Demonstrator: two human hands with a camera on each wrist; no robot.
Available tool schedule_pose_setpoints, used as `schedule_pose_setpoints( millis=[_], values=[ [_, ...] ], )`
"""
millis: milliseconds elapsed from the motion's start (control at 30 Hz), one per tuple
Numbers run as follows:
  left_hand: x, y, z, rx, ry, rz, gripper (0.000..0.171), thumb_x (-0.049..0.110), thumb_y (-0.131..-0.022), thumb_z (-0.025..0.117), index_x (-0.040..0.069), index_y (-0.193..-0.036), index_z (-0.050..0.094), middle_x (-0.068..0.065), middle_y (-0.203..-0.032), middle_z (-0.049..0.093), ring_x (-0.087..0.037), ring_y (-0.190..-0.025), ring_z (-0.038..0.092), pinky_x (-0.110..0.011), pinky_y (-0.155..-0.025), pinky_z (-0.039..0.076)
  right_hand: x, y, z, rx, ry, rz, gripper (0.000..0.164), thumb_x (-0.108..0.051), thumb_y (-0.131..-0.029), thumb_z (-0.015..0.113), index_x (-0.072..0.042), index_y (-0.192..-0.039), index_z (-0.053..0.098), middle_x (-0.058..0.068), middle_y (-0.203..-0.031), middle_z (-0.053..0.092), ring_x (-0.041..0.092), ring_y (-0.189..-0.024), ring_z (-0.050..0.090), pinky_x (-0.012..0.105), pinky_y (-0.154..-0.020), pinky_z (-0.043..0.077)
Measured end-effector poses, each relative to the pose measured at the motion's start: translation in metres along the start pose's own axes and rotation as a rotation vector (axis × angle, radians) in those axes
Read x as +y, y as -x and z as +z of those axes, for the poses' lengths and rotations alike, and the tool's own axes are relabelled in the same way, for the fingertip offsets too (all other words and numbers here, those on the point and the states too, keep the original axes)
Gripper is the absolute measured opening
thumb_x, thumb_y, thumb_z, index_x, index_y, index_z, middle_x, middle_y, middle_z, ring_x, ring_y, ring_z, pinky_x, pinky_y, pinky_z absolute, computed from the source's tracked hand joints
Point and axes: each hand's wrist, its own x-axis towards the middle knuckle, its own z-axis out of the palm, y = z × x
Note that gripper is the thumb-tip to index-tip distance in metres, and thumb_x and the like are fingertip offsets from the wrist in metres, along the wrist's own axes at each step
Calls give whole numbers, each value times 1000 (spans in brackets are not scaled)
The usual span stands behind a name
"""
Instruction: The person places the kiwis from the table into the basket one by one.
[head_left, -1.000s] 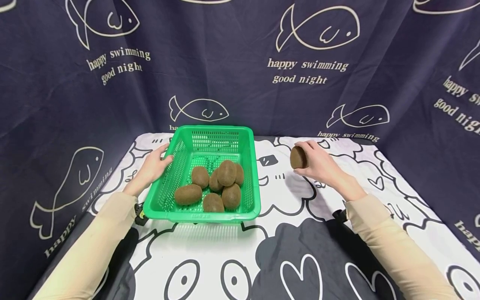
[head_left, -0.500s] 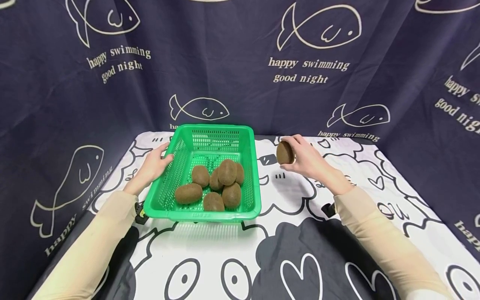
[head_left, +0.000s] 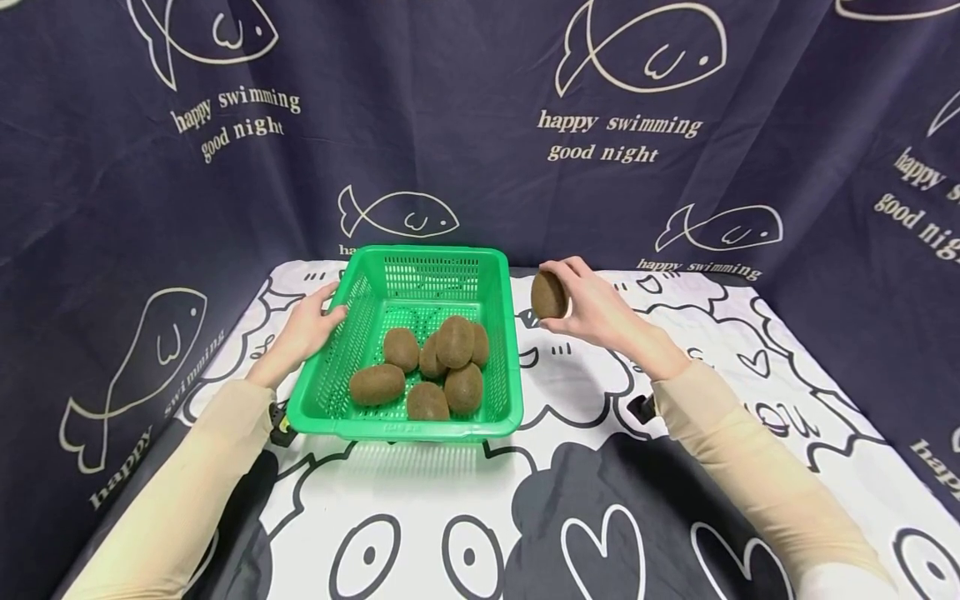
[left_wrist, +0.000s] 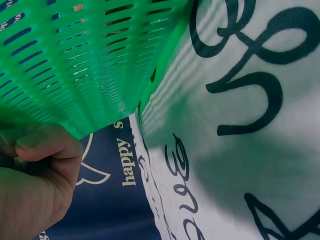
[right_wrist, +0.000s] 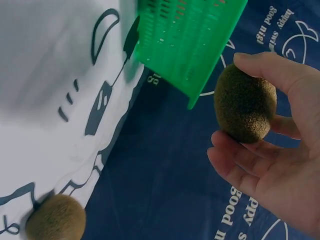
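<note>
A brown fuzzy kiwi (right_wrist: 245, 102) is pinched between the thumb and fingers of my right hand (head_left: 596, 310), raised above the cloth just right of the basket. My left hand (head_left: 302, 333) grips the left rim of a green plastic basket (head_left: 420, 430), its curled fingers (left_wrist: 42, 145) showing at the rim in the left wrist view. Inside the basket lie several more kiwis (head_left: 454, 342), grouped toward its front and right. Another kiwi (right_wrist: 56, 220) rests on the cloth in the right wrist view; in the head view it is hidden behind my right hand.
The table carries a white cloth (head_left: 570, 383) with black cartoon drawings. Dark blue curtains (head_left: 480, 125) with fish prints stand behind it and at both sides. The basket's perforated side wall (right_wrist: 185, 45) rises close to my right hand.
My right hand has moved left with the kiwi, closer to the basket, and slightly up. The left hand, the basket and the kiwis in it have stayed in place.
</note>
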Motion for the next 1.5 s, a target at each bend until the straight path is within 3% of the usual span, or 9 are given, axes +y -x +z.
schedule_pose_setpoints(
  millis=[1067, 1267, 1500],
  values=[
    [0, 0, 0, 1, -1, -5, 59, 18, -96, 43, -2, -149, 28, -31, -146, 39, -46, -114, 59, -52, -98, 47, -54, -16, 14, -82, -73, -131, 76, -37, -75, 81, -11, -137, 48, 12, -121, 52, 23, -93, 57, 40, -81, 52],
    [0, 0, 0, 3, -1, -7, 59, 18, -97, 43, -2, -149, 28, -31, -146, 39, -46, -115, 59, -53, -99, 46, -59, -16, 11, -107, -104, -92, 70, -48, -84, 69, -14, -140, 45, 7, -120, 51, 18, -84, 57, 31, -71, 50],
    [0, 0, 0, 6, -4, -2, 59, 18, -96, 43, -3, -149, 28, -32, -146, 39, -46, -115, 58, -53, -100, 45, -46, -13, 6, -52, -107, -35, 53, -40, -94, 59, -10, -136, 49, 9, -123, 53, 20, -91, 58, 33, -73, 52]
  ],
)
